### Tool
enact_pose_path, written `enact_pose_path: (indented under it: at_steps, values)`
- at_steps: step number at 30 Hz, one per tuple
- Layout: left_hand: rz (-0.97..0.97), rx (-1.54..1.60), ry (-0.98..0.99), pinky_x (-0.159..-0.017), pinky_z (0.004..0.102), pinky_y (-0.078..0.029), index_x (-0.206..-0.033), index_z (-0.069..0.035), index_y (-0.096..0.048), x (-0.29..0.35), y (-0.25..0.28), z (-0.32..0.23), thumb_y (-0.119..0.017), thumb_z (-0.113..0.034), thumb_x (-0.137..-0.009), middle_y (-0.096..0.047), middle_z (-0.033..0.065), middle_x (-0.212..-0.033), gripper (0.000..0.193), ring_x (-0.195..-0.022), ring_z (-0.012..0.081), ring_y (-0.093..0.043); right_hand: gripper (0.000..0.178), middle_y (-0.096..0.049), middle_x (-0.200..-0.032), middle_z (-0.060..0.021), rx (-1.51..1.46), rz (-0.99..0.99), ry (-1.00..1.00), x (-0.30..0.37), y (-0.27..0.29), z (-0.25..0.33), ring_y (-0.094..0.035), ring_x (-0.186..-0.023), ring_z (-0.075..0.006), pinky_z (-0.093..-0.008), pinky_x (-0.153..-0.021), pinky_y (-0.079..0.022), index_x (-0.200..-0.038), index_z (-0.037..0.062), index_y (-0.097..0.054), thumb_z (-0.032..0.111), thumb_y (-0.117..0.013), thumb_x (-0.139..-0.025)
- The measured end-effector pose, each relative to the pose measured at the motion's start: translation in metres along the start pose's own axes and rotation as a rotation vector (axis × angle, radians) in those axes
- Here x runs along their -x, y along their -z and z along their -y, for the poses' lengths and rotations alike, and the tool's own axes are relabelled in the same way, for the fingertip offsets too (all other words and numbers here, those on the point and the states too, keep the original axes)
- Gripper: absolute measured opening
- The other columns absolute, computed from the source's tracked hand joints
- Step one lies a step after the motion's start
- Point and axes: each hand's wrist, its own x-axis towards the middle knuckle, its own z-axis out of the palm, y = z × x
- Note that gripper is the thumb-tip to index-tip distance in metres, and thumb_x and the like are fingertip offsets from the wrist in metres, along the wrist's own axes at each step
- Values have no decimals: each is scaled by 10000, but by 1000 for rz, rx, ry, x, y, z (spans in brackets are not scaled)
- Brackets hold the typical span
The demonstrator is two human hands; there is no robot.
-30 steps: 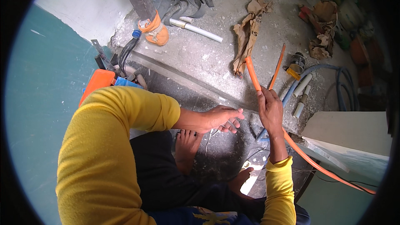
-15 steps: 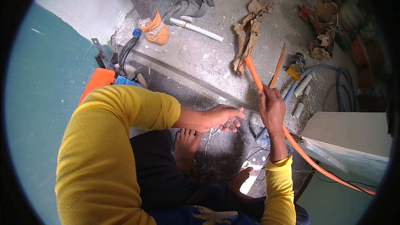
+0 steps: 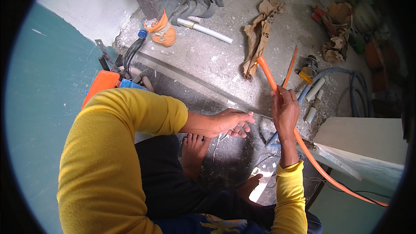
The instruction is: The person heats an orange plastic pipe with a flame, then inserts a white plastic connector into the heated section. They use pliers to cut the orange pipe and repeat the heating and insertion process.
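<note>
Head view only: right hand (image 3: 284, 113) clenched round an orange conduit pipe (image 3: 268, 74), gripping just below its upper end, rest of the pipe trailing down past the wrist toward the lower right over a pale board (image 3: 368, 141). Left hand (image 3: 227, 122) reaching across at knee level, fingers (image 3: 242, 126) loosely curled, can't tell if pinching anything. Rough concrete floor (image 3: 208, 58) underneath, crumpled brown paper (image 3: 259, 34) just beyond the pipe tip, white pipe (image 3: 207, 29) farther off.

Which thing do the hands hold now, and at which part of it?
The right hand grips the orange flexible conduit a little below its free upper end. The left hand is beside it; whether it holds anything cannot be told.
</note>
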Motion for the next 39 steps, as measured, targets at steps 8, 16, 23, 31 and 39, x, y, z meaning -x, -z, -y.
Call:
enact_pose_path:
  at_steps: [8, 16, 23, 31, 39]
  values:
    - [-11, 21, 11, -828, 305, -523, -1493, -11, -573, 2, 1, -1, -539, -591, -1124, -660, 80, -1179, 688, -1034, 179, -702, 222, -669, -898, -150, -16, -33, 23, -2, -4, 3, -691, -800, -357, -466, -723, -533, -1163, 52, -785, 105, -799, -948]
    - [-5, 26, 9, -830, 311, -525, -1504, -10, -565, 2, 4, 0, -531, -575, -1133, -658, 76, -1182, 677, -1039, 182, -703, 238, -671, -892, -146, -18, -39, 58, -2, -5, 7, -681, -788, -351, -458, -719, -529, -1161, 62, -791, 112, -820, -930]
    - [0, 23, 9, -832, 309, -524, -1497, -13, -570, 1, 5, 2, -532, -580, -1130, -663, 72, -1173, 676, -1041, 180, -701, 236, -702, -936, -154, -57, 12, 86, -1, -6, -1, -682, -791, -364, -456, -732, -521, -1176, 50, -765, 172, -787, -975]
    - [-2, 23, 10, -830, 306, -524, -1486, -18, -578, 1, 4, 3, -541, -592, -1123, -670, 70, -1162, 680, -1030, 180, -706, 276, -693, -804, -175, -212, 196, -59, 3, -3, -2, -687, -699, -367, -472, -674, -517, -1204, 38, -680, 236, -757, -1027]
    - [-12, 12, 18, -832, 305, -525, -1486, -23, -582, 0, 2, 3, -536, -612, -1118, -674, 67, -1161, 696, -1024, 176, -708, 313, -727, -914, -194, -85, 161, 65, 12, -1, -6, -711, -745, -391, -489, -691, -539, -1215, 26, -691, 297, -718, -1062]
